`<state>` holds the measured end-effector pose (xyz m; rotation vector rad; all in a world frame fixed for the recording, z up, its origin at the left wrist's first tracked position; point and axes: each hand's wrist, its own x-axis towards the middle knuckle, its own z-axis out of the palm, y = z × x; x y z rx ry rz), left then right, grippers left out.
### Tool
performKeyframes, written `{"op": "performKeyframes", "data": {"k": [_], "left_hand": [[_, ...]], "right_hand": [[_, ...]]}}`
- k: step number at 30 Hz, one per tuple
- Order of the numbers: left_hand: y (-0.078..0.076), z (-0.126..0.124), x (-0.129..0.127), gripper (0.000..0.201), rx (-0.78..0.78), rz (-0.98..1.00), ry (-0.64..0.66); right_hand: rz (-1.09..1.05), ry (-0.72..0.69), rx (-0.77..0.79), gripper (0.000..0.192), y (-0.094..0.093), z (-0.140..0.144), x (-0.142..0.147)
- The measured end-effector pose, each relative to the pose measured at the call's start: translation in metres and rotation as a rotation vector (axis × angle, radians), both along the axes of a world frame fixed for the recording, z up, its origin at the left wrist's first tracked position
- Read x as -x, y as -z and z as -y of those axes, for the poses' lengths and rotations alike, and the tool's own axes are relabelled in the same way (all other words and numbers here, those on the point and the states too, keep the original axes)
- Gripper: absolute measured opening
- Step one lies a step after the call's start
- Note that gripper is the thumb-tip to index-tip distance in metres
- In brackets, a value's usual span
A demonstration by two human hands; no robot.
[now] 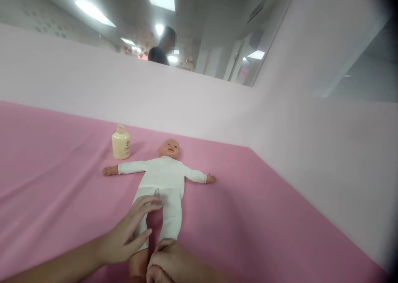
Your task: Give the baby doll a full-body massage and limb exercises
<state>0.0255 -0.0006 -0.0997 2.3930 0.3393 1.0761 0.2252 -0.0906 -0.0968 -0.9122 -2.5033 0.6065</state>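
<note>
Fingers of the left hand [130, 229] lie spread and loose over one leg of the doll [163, 179], grasping nothing. The right hand [169, 262] curls closed around the doll's other leg near the foot. The doll lies face up, arms outstretched, on the pink surface [264, 225], a cream bottle [121, 142] standing near its head.
</note>
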Motion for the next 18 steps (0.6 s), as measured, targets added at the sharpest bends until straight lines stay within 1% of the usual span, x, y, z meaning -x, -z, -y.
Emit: {"op": "performKeyframes", "data": {"k": [2, 3, 4, 6, 7, 9, 10, 11, 12, 13, 14, 15, 18], "left_hand": [[-0.009, -0.014, -0.004, 0.055, 0.004, -0.03, -0.121], [-0.018, -0.025, -0.008, 0.058, -0.006, -0.071, -0.147], [-0.03, -0.039, -0.012, 0.062, -0.026, -0.069, -0.19], [-0.059, -0.076, -0.027, 0.072, -0.065, -0.013, -0.252], [-0.075, -0.097, -0.037, 0.076, -0.061, 0.074, -0.294], [-0.102, -0.143, -0.061, 0.075, -0.005, 0.245, -0.354], [-0.111, -0.164, -0.074, 0.073, 0.042, 0.303, -0.384], [-0.115, -0.184, -0.087, 0.067, 0.105, 0.331, -0.407], [-0.115, -0.201, -0.1, 0.059, 0.192, 0.347, -0.419], [-0.11, -0.214, -0.111, 0.05, 0.311, 0.377, -0.437], [-0.101, -0.225, -0.121, 0.044, 0.46, 0.419, -0.455], [-0.089, -0.232, -0.129, 0.04, 0.616, 0.467, -0.464], [-0.046, -0.242, -0.141, 0.048, 0.795, 0.505, -0.458]], "right_hand": [[-0.133, 0.071, 0.218, 0.027, -0.012, 0.004, -0.002], [-0.209, 0.129, 0.299, 0.032, -0.02, 0.005, -0.003], [-0.275, 0.201, 0.316, 0.035, -0.027, 0.006, -0.004], [-0.391, 0.365, 0.24, 0.034, -0.038, 0.005, -0.005], [-0.453, 0.446, 0.189, 0.031, -0.041, 0.003, -0.006], [-0.57, 0.584, 0.119, 0.025, -0.038, -0.004, -0.009], [-0.614, 0.634, 0.097, 0.023, -0.034, -0.008, -0.01], [-0.635, 0.678, 0.081, 0.023, -0.028, -0.012, -0.012], [-0.638, 0.715, 0.064, 0.025, -0.021, -0.017, -0.015], [-0.64, 0.737, 0.03, 0.029, -0.014, -0.021, -0.018], [-0.635, 0.747, -0.009, 0.036, -0.007, -0.025, -0.02], [-0.607, 0.741, -0.014, 0.042, -0.001, -0.028, -0.023], [-0.506, 0.746, -0.004, 0.051, 0.011, -0.036, -0.031]]}}
